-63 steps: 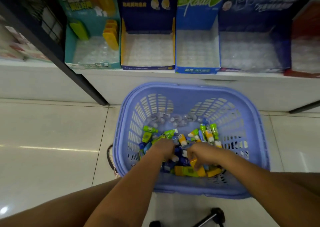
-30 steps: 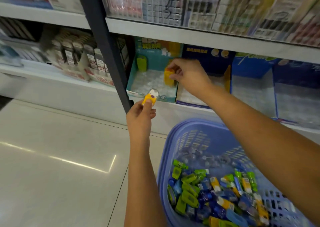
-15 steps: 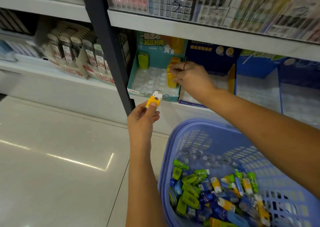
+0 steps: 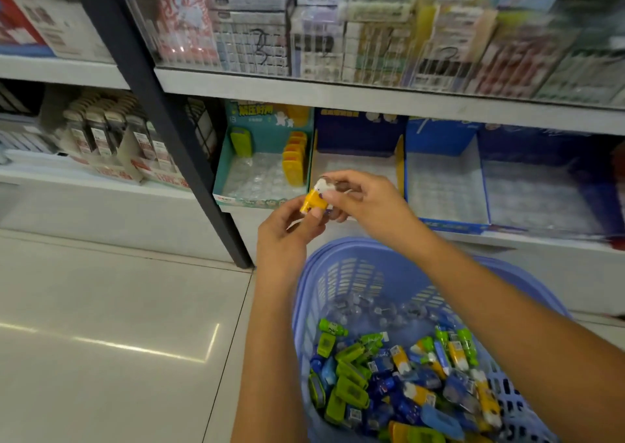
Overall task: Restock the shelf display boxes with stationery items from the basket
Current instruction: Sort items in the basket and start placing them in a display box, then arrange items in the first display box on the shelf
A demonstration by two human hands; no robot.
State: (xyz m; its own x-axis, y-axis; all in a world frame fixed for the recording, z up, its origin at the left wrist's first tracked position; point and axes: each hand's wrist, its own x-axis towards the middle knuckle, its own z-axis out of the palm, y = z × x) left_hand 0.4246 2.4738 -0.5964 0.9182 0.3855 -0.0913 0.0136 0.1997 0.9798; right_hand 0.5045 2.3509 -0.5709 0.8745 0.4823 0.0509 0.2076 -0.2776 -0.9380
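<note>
Just in front of the teal box [image 4: 250, 201], the left grip [image 4: 287, 229] pinched a yellow item [image 4: 315, 200] by its body and the right grip [image 4: 365, 199] pinched its white cap. The box held a yellow row [image 4: 294, 162] and one green piece [image 4: 240, 141]. Below the box, the basket [image 4: 338, 250] held mixed green, blue and yellow items [image 4: 389, 375].

Glossy tile floor [image 4: 101, 307] w/ white shelving [image 4: 338, 95]
</note>
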